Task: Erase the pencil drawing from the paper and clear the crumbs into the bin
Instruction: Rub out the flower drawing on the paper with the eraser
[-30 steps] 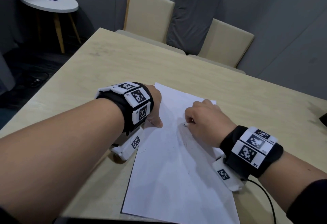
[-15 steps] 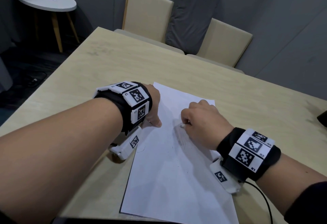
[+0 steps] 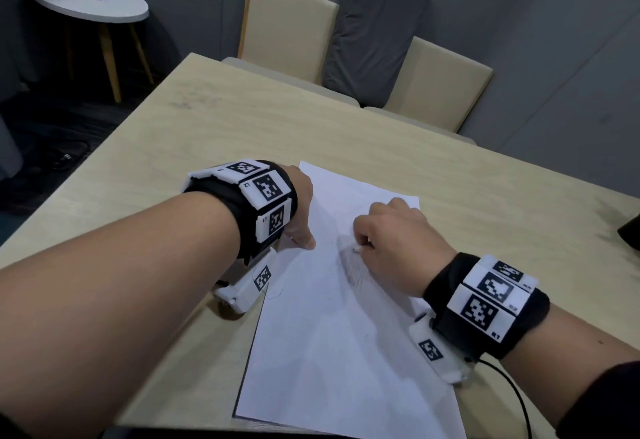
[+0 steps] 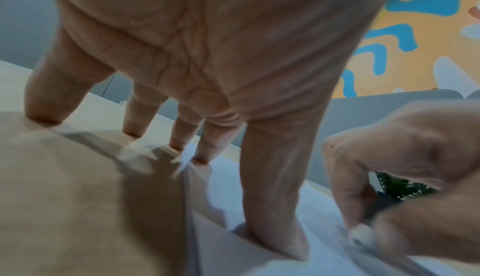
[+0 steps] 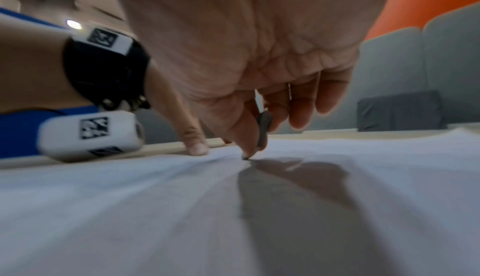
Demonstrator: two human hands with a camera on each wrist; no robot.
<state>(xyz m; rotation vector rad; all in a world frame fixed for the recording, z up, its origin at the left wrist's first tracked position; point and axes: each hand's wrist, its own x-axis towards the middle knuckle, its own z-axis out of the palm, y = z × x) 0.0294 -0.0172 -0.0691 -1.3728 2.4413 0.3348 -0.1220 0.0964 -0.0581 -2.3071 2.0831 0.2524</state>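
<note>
The right hand (image 3: 398,248) pinches a small eraser (image 4: 361,237), tip down on the paper (image 3: 329,352) mid-surface. Faint pencil marks (image 3: 353,274) trail toward 6 o'clock from that tip. The left hand (image 3: 299,210), fingers spread, pins the sheet's 9 o'clock edge.

Office meeting nook, pale wooden counter (image 3: 221,133) under the hands, cream padded bench seat (image 3: 440,85) with grey cushion (image 3: 374,33) beyond them, grey panelled walls (image 3: 554,22), small round side table (image 3: 86,2) far left, bright mural (image 4: 415,33)
</note>
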